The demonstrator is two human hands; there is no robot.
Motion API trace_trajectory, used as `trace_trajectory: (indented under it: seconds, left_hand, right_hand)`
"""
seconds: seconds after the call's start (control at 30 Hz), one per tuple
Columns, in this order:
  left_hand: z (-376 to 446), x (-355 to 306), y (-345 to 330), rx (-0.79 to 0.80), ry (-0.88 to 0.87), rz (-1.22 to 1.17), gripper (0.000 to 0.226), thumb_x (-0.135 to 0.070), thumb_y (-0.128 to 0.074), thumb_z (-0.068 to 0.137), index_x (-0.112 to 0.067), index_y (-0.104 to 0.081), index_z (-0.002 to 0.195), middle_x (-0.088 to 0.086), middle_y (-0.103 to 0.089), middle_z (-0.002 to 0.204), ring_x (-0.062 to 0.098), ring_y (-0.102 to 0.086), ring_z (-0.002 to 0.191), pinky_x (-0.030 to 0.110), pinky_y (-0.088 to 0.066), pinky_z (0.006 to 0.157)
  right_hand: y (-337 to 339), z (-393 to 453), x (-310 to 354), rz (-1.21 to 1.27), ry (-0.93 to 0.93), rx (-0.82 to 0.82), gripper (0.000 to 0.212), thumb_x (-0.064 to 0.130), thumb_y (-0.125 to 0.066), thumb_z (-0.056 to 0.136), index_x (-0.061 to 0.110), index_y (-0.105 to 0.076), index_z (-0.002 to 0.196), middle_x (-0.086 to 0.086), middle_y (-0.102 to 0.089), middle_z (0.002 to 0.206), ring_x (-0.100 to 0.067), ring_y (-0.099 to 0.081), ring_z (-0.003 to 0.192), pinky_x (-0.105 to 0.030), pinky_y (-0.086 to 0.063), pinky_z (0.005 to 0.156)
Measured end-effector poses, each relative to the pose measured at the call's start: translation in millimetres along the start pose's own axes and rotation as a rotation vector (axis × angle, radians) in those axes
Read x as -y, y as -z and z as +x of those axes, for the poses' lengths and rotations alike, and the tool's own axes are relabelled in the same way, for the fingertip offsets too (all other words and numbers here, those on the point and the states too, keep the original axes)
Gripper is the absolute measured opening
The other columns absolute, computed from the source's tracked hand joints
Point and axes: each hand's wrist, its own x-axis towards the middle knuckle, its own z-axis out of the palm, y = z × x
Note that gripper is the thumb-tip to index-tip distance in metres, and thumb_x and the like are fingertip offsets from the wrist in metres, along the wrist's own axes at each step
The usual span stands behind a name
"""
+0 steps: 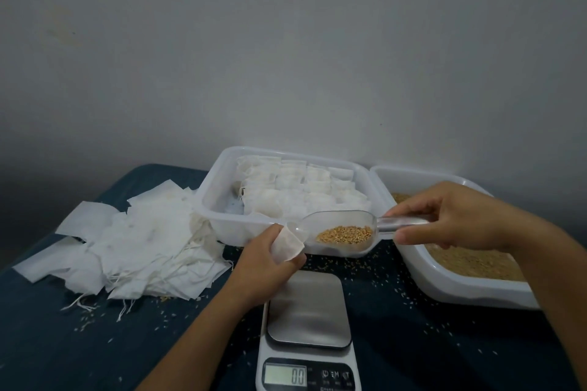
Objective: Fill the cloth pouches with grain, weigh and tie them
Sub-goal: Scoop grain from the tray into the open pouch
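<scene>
Left hand [270, 251] grips a small white cloth pouch [288, 246], mouth held open toward the scoop. Right hand [444, 216] pinches the handle of a clear plastic scoop [341, 232] holding golden grain [344, 234], its lip touching the pouch. Both hang above a white digital scale with a steel platform [308, 311] at the near edge of the dark blue surface [95, 343]. Filled pouches sit in a white plastic tray [216, 200] at the far edge; a second grain tray [460, 286] lies at the right edge; flat empty pouches [136, 244] pile at the left.
</scene>
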Motion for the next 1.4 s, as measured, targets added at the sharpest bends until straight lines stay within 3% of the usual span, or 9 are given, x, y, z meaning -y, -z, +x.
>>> trace_trajectory:
  seconds: [0.23, 0.5, 0.63, 0.8, 0.93, 1.03, 1.13, 1.27, 1.4]
  left_hand:
    - [-3.7, -1.1, -1.6, 0.082, -0.078, 0.021, 0.023, -0.029, -0.082, 0.083, -0.033, -0.062, 0.094, -0.018, -0.069, 0.09, 0.001, -0.064, 0.077, 0.016, -0.049, 0.063]
    - [-5.1, -3.3, -3.1, 0.123, -0.078, -0.004, 0.021, -0.035, -0.079, 0.085, -0.028, -0.063, 0.098, -0.009, -0.072, 0.094, 0.006, -0.069, 0.086, 0.018, -0.056, 0.068]
    - [-4.8, -2.9, -3.6, 0.116, -0.07, 0.005, 0.023, -0.042, -0.077, 0.084, -0.028, -0.062, 0.094, -0.013, -0.071, 0.092, 0.003, -0.067, 0.085, 0.01, -0.048, 0.066]
    - [-4.6, -2.6, -2.9, 0.095, -0.069, 0.003, 0.017, -0.041, -0.076, 0.082, -0.036, -0.062, 0.09, -0.022, -0.069, 0.09, 0.0, -0.064, 0.081, 0.008, -0.045, 0.065]
    - [-3.5, -2.8, -3.3, 0.039, -0.05, 0.025, 0.021, -0.046, -0.073, 0.078, -0.035, -0.056, 0.081, -0.019, -0.066, 0.079, 0.002, -0.059, 0.07, 0.012, -0.044, 0.059]
    - [-2.1, -1.2, -3.5, 0.015, -0.019, 0.034, 0.024, -0.046, -0.074, 0.078, -0.029, -0.058, 0.081, -0.013, -0.065, 0.078, 0.004, -0.057, 0.068, 0.016, -0.044, 0.059]
    - [-1.4, 0.7, -3.3, 0.013, 0.019, 0.017, 0.02, -0.04, -0.077, 0.081, -0.027, -0.063, 0.086, -0.015, -0.068, 0.083, 0.002, -0.06, 0.071, 0.016, -0.046, 0.06]
    - [-1.5, 0.7, -4.7, 0.017, 0.072, -0.033, 0.012, -0.037, -0.079, 0.085, -0.034, -0.07, 0.092, -0.02, -0.072, 0.088, 0.001, -0.066, 0.08, 0.016, -0.046, 0.065]
    - [-1.7, -0.9, -6.0, 0.019, 0.078, -0.038, 0.009, -0.036, -0.078, 0.088, -0.034, -0.07, 0.092, -0.023, -0.072, 0.089, -0.003, -0.066, 0.079, 0.011, -0.044, 0.062]
  right_hand:
    - [17.0, 9.9, 27.7, -0.2, 0.007, 0.13, 0.028, 0.052, -0.087, 0.076, 0.058, -0.078, 0.102, 0.007, -0.072, 0.07, -0.005, -0.055, 0.053, -0.016, -0.045, 0.054]
    - [24.3, 25.8, 62.3, -0.391, 0.023, 0.192, 0.025, 0.052, -0.085, 0.08, 0.059, -0.075, 0.102, 0.019, -0.071, 0.07, -0.001, -0.055, 0.049, -0.015, -0.046, 0.053]
    - [24.9, 26.4, 80.1, -0.478, 0.034, 0.196, 0.023, 0.051, -0.084, 0.081, 0.057, -0.076, 0.102, 0.023, -0.072, 0.072, 0.0, -0.057, 0.049, -0.014, -0.047, 0.053]
    - [17.5, 15.9, 101.5, -0.711, 0.106, 0.094, 0.026, 0.053, -0.081, 0.08, 0.06, -0.074, 0.105, 0.039, -0.067, 0.078, 0.014, -0.061, 0.076, -0.019, -0.044, 0.062]
    - [10.3, 3.2, 110.1, -0.907, 0.16, -0.009, 0.035, 0.058, -0.076, 0.082, 0.062, -0.068, 0.116, 0.027, -0.067, 0.087, -0.001, -0.062, 0.081, -0.031, -0.056, 0.071]
    - [17.4, -1.3, 102.5, -0.838, 0.161, -0.071, 0.038, 0.06, -0.076, 0.08, 0.071, -0.061, 0.113, 0.03, -0.067, 0.088, 0.002, -0.06, 0.081, -0.031, -0.055, 0.071]
    - [41.8, 6.8, 73.5, -0.755, 0.042, -0.176, 0.029, 0.058, -0.08, 0.08, 0.06, -0.071, 0.107, 0.033, -0.067, 0.081, 0.003, -0.062, 0.076, -0.025, -0.047, 0.065]
    - [82.8, 30.0, -3.3, -0.822, -0.396, -0.301, 0.036, 0.046, -0.084, 0.085, 0.032, -0.077, 0.117, 0.006, -0.074, 0.111, -0.02, -0.066, 0.1, -0.038, -0.055, 0.089]
    - [78.7, 33.0, -79.6, -0.91, -0.741, -0.206, 0.033, 0.042, -0.086, 0.081, 0.018, -0.074, 0.1, -0.001, -0.072, 0.089, -0.022, -0.07, 0.084, -0.043, -0.061, 0.09]
